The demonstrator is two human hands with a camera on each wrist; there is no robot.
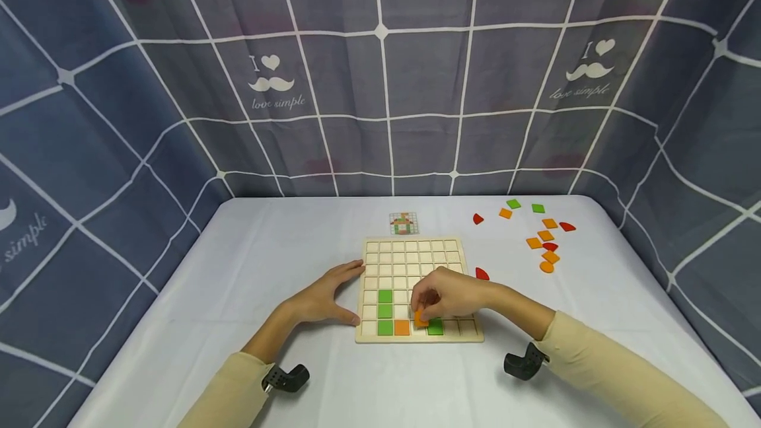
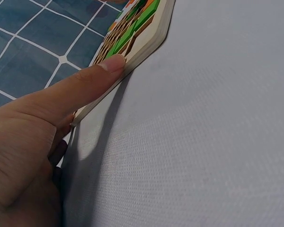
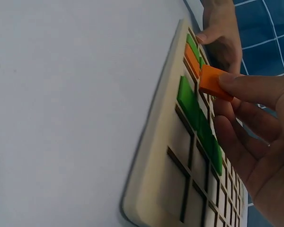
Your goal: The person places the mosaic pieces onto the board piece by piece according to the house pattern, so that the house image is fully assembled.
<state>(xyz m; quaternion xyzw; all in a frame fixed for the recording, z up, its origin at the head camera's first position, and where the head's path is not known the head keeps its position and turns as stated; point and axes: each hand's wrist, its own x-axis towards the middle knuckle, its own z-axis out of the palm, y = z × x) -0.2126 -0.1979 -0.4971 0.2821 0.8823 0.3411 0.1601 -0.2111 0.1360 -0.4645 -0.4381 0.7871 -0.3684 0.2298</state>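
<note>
A wooden grid board (image 1: 416,339) lies on the table, with several green square tiles (image 1: 385,311) and one orange square tile (image 1: 401,327) set in its near rows. My right hand (image 1: 454,290) pinches another orange square tile (image 3: 215,82) between thumb and fingers, tilted above the near row, between the seated orange tile and a green tile (image 3: 188,98). My left hand (image 1: 324,292) spreads along the board's left edge. In the left wrist view its straight thumb (image 2: 92,80) touches the rim; the other fingers are mostly hidden there.
A small pattern card (image 1: 404,223) lies behind the board. Red rounded pieces (image 1: 481,274), orange squares (image 1: 534,243), an orange disc (image 1: 546,267) and green pieces (image 1: 538,209) are scattered to the right on the white tablecloth (image 1: 285,236). A checked curtain (image 1: 422,78) surrounds the table.
</note>
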